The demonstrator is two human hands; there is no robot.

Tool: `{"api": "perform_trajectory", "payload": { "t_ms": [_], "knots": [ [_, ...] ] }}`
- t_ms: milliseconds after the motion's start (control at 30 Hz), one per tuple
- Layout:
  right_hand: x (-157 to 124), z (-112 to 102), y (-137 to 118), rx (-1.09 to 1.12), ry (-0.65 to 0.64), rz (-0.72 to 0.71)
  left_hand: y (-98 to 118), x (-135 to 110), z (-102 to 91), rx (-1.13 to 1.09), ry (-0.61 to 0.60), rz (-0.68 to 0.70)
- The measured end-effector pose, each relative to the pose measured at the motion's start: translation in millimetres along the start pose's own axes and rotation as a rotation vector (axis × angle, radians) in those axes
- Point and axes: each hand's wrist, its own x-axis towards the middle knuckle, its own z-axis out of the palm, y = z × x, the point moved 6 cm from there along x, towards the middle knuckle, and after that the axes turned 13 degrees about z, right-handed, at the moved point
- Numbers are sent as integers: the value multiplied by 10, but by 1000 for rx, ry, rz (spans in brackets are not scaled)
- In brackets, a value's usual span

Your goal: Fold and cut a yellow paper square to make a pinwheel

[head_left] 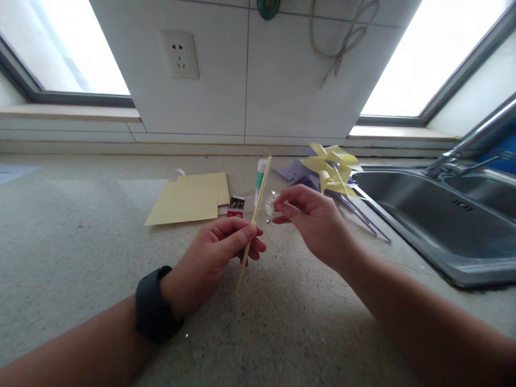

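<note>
My left hand (221, 244), with a dark band on its wrist, grips a thin yellow stick (262, 189) between thumb and fingers. The stick stands tilted, its top leaning right. Close beside it, the fingers of my right hand (312, 217) are pinched at a small clear round piece (271, 205), which looks like plastic. A tiny shiny bit shows below that piece, too small to name. Just beyond my left hand sits a small red box (236, 206) of metal bits. Behind the stick stands a white and green glue stick (260, 174), partly covered.
Yellow paper sheets (185, 201) lie at the back left. At the back right are a yellow pinwheel (334, 161) and purple paper pieces (292, 171) with thin sticks. A steel sink (447, 269) borders the counter (100, 252) on the right. A wall socket (180, 55) is above.
</note>
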Motion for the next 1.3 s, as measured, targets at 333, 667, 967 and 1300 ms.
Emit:
{"api": "perform_trajectory", "payload": {
  "t_ms": [333, 667, 967, 1300],
  "knots": [
    [-121, 138, -6, 52, -91, 93, 16, -14, 28, 44, -42, 13],
    [-220, 299, 24, 83, -206, 161, 24, -7, 84, 135, -109, -1],
    [-191, 242, -48, -88, -145, 27, 71, -28, 88, 342, -73, 111],
    [-216, 261, -100, -31, -205, 15, 85, -16, 73, 232, -78, 78]
  ]
}}
